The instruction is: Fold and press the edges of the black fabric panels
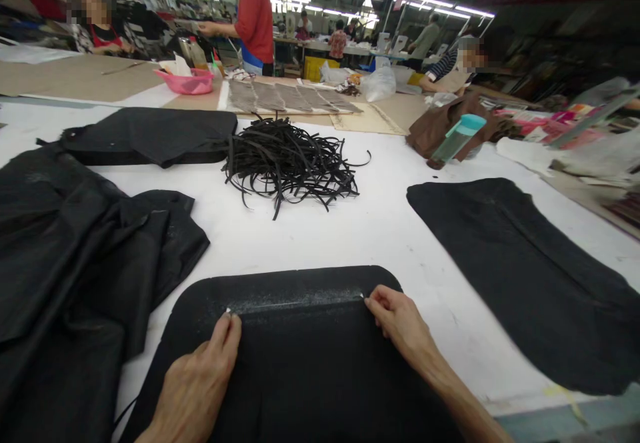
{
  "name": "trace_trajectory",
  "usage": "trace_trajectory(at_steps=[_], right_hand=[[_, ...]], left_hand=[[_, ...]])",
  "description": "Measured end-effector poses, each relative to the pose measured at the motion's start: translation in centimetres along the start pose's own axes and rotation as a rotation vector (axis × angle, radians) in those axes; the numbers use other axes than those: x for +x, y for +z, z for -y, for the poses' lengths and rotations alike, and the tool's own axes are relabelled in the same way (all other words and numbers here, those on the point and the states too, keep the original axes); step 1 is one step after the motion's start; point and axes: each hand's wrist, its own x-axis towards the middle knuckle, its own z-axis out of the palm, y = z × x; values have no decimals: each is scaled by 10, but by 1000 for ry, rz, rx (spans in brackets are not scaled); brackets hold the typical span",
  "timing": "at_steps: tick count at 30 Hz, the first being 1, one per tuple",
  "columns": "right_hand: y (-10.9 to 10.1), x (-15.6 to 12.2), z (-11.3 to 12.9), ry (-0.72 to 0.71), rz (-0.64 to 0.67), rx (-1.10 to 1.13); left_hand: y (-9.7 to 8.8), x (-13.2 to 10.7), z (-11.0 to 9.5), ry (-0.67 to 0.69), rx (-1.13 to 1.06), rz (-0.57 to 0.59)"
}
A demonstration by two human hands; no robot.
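Note:
A black fabric panel (300, 363) with rounded corners lies flat on the white table right in front of me. A pale, shiny strip (295, 301) runs across its upper part. My left hand (200, 383) pinches the strip's left end with closed fingers. My right hand (400, 323) pinches its right end, fingers closed too. Both hands rest on the panel.
Loose black cloth (75, 283) is heaped at the left, a black panel (525, 276) lies at the right, another (150, 136) at the back left. A pile of black strips (290, 159) sits mid-table. Beyond: a teal-capped bottle (457, 136), a pink basin (187, 83), several people.

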Motion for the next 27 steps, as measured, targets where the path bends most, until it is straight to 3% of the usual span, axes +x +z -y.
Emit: trace_trajectory(at_steps=[9, 22, 27], right_hand=[[-1, -3, 7, 34, -53, -67], [-2, -2, 8, 33, -30, -70], [0, 1, 5, 64, 8, -43]], left_hand=[[17, -12, 0, -46, -116, -66], [18, -11, 4, -122, -249, -29], [6, -8, 4, -163, -288, 5]])
